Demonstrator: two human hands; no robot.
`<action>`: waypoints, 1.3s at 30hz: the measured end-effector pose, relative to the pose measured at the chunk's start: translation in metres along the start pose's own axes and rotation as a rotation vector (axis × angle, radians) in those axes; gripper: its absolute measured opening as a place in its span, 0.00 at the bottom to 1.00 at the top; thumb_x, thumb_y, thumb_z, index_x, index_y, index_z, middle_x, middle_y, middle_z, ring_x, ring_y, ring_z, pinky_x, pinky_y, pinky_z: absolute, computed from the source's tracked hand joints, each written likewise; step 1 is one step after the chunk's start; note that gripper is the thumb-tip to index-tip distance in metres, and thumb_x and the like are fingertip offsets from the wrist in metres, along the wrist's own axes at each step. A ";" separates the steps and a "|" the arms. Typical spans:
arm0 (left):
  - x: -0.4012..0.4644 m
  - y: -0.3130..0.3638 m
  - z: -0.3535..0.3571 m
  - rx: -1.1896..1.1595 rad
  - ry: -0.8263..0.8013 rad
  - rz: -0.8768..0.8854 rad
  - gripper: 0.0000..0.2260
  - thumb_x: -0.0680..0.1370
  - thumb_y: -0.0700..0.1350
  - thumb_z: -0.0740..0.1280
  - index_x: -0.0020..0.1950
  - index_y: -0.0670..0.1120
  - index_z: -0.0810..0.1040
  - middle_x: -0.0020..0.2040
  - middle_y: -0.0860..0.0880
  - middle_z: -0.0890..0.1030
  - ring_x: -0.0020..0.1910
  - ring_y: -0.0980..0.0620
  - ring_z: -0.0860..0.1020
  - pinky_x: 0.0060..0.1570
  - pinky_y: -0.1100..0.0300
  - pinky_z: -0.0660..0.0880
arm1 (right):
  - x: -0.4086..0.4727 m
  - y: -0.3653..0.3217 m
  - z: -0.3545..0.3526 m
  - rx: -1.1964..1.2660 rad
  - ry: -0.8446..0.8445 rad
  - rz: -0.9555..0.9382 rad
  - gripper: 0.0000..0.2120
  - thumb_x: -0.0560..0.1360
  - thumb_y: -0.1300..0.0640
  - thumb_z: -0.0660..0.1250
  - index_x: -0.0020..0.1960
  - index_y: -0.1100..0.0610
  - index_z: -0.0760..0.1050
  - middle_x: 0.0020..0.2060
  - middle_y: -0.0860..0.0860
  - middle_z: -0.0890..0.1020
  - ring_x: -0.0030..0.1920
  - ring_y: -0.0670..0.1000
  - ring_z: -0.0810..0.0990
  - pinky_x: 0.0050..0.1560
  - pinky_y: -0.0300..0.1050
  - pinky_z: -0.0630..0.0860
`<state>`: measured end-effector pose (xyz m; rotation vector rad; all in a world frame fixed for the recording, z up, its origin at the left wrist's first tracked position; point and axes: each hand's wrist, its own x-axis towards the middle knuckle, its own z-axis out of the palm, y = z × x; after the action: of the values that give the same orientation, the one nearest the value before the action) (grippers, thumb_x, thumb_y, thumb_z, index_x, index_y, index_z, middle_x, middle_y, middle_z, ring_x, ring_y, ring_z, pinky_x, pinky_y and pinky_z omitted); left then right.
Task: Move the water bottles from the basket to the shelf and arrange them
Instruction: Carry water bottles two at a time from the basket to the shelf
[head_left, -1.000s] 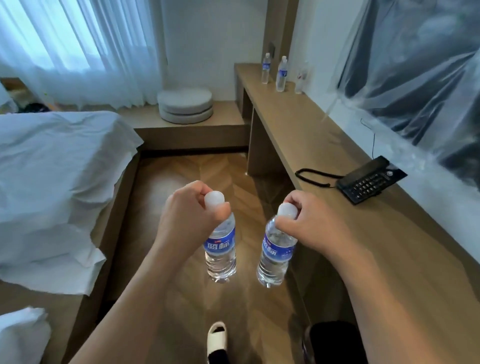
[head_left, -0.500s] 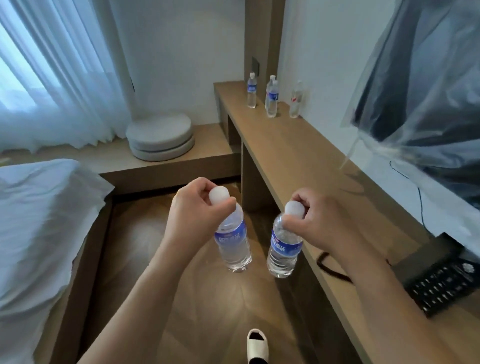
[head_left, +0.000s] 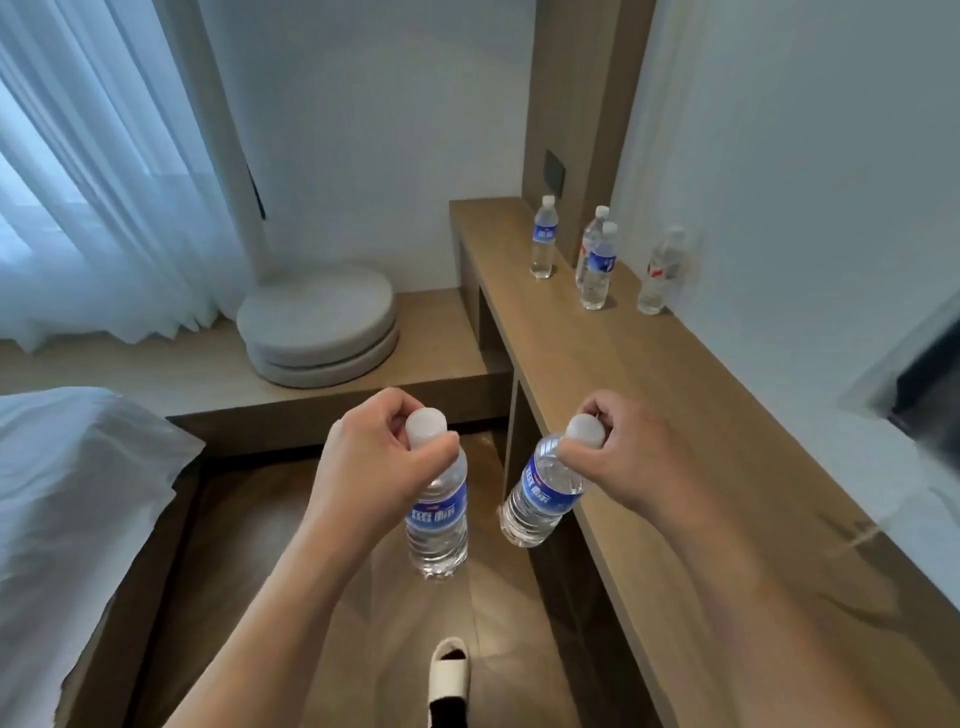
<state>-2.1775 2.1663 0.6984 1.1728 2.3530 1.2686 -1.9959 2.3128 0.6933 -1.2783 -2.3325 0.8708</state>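
Note:
My left hand grips a clear blue-labelled water bottle by its neck under the white cap; it hangs upright over the floor. My right hand pinches a second blue-labelled bottle at the neck, tilted with its base to the left, right beside the front edge of the long wooden shelf. At the shelf's far end stand several bottles: one blue-labelled, two close together, and a red-labelled one by the wall. No basket is in view.
A bed with white sheets fills the left. Two stacked round grey cushions sit on a low wooden platform under the curtain. A plastic-covered dark screen hangs at the right. My slippered foot is on the wood floor.
The view has advanced along the shelf toward the standing bottles, which look larger and nearer. The telephone has left the frame. Both hands still carry their bottles; the right one tilts more.

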 end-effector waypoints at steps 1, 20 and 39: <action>0.028 -0.008 0.006 0.004 -0.021 0.001 0.10 0.69 0.51 0.76 0.44 0.53 0.76 0.38 0.56 0.80 0.39 0.58 0.81 0.35 0.67 0.75 | 0.027 0.000 0.005 0.012 -0.001 0.013 0.13 0.63 0.43 0.70 0.42 0.48 0.71 0.36 0.47 0.78 0.37 0.49 0.80 0.38 0.54 0.82; 0.479 -0.010 0.151 0.017 -0.265 0.097 0.09 0.71 0.53 0.73 0.46 0.54 0.75 0.40 0.55 0.81 0.39 0.60 0.80 0.36 0.62 0.79 | 0.446 0.058 0.005 -0.003 0.057 0.290 0.09 0.67 0.47 0.71 0.44 0.46 0.73 0.39 0.44 0.80 0.39 0.43 0.78 0.34 0.41 0.70; 0.780 -0.047 0.309 0.160 -0.487 0.164 0.12 0.72 0.53 0.73 0.45 0.48 0.75 0.38 0.53 0.79 0.38 0.53 0.80 0.38 0.52 0.80 | 0.705 0.086 0.030 -0.160 0.060 0.459 0.09 0.71 0.47 0.68 0.47 0.50 0.71 0.39 0.48 0.78 0.41 0.51 0.78 0.37 0.45 0.71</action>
<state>-2.5534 2.9115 0.6062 1.5450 2.0528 0.7303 -2.3361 2.9319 0.6176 -1.9266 -2.1287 0.7681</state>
